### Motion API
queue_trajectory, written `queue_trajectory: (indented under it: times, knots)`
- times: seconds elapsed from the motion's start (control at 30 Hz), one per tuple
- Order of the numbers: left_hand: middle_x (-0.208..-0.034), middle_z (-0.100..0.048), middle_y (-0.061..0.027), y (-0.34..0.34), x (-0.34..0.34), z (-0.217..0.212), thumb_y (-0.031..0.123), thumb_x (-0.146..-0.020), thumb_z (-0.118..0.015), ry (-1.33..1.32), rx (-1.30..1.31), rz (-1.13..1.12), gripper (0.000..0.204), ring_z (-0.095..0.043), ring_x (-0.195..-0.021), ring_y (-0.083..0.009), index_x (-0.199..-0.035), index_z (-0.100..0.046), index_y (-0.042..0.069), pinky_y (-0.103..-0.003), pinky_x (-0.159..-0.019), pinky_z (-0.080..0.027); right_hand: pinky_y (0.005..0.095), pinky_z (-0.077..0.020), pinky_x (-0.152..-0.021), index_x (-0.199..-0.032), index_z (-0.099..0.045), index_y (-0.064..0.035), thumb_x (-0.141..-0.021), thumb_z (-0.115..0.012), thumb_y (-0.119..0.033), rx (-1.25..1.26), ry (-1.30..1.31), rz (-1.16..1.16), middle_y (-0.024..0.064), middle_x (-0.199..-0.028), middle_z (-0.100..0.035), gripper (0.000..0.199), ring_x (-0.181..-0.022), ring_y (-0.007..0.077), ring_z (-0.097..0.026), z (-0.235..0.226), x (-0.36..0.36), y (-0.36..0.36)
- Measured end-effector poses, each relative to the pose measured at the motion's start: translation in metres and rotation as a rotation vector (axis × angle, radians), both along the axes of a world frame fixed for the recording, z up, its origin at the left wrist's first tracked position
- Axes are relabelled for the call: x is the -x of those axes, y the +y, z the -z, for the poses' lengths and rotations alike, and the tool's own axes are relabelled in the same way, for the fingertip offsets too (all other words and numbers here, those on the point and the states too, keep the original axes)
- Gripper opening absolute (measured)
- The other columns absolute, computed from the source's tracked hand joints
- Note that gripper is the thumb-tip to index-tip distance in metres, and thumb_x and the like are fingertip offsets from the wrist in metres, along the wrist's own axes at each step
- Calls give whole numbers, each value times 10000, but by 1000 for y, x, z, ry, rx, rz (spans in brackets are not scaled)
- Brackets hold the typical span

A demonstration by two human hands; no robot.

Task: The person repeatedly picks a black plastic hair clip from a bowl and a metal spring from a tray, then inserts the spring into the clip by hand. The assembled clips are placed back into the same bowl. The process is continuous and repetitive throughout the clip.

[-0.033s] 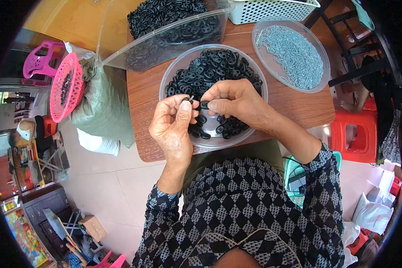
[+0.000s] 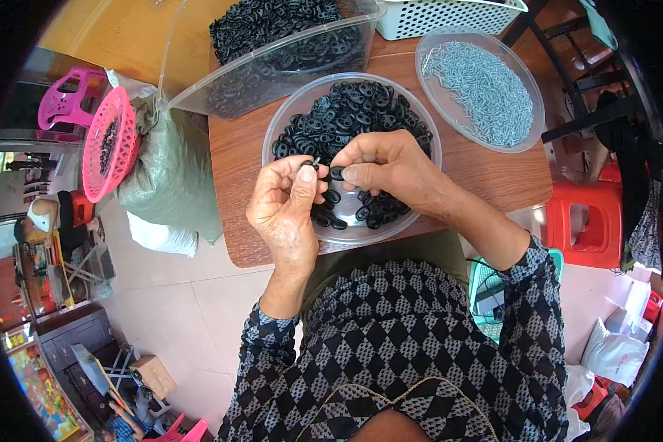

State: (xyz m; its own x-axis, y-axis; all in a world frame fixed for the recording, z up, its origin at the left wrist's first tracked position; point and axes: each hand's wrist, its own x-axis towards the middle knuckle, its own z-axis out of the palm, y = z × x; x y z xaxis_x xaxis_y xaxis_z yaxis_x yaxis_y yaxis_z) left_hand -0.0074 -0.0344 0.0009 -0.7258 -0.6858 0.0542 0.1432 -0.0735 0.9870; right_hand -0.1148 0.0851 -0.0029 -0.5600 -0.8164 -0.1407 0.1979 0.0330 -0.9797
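Note:
Both hands meet over a round clear plastic tub [image 2: 437, 166] heaped with small black oval plastic pieces [image 2: 346, 110]. Between thumb and fingertips, my left hand [image 2: 281, 214] pinches a small black plastic piece [image 2: 307, 163]; a short silvery tip like a screw shows beside it. My right hand [image 2: 405, 173] is closed on a black oval plastic piece [image 2: 337, 173] with holes in it, just right of the left fingertips. Fingers partly cover both pieces. Bare tub bottom shows below the hands. Silvery screws [image 2: 482, 92] fill an oval clear tray [image 2: 539, 121] beyond my right hand.
Behind the tub, a large clear bin [image 2: 272, 59] holds more black pieces, beside a white perforated basket [image 2: 449, 18]. A pink basket [image 2: 129, 147] rests by a green sack [image 2: 173, 173] at left. Red stool [image 2: 586, 225] and green basket [image 2: 482, 295] are at right.

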Motion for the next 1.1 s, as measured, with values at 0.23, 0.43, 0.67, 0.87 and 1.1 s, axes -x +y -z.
queue_trajectory:
  times: [0.23, 0.43, 0.67, 0.87, 1.1]
  knots:
    - [-772, -633, -96, -2, -4, 3, 53, -875, -576, -8, -69, 63, 111, -563, -620, -88, -943, -566, -35, -192, -540, -453, 193, -414, -478, -857, -638, 7, -784, -619, -97, 5, -367, 47, 54, -705, -625, 128, -588, 90, -561, -2, 1, 0]
    - [-756, -641, -127, -1, -5, 3, 25, -861, -575, -8, -78, 47, 94, -577, -594, -121, -925, -567, -44, -220, -505, -458, 187, -410, -477, -852, -637, 1, -795, -609, -98, -21, -388, 48, 51, -701, -622, 117, -591, 84, -563, 1, 0, -2]
    - [-796, -641, -99, 0, -6, 1, 71, -874, -588, -6, 103, 9, 123, -589, -676, -90, -940, -569, -31, -188, -570, -472, 226, -419, -530, -877, -617, 41, -765, -598, -33, 20, 188, 97, 39, -687, -606, 135, -608, 78, -538, 5, -10, -3]
    - [-826, -640, -112, 5, -10, 0, 54, -875, -577, 14, 1, 23, 111, -603, -677, -112, -936, -561, -37, -214, -585, -495, 242, -438, -562, -879, -610, 37, -769, -593, -31, -21, 269, 199, 50, -710, -608, 130, -626, 84, -538, 1, -17, -3]
    - [-810, -627, -124, 12, -6, 6, 33, -879, -550, 67, -205, 25, 82, -627, -645, -160, -915, -544, -40, -258, -605, -530, 231, -446, -584, -882, -600, 28, -790, -587, -30, 28, 214, 287, 49, -729, -609, 109, -656, 76, -545, 5, -22, -6]
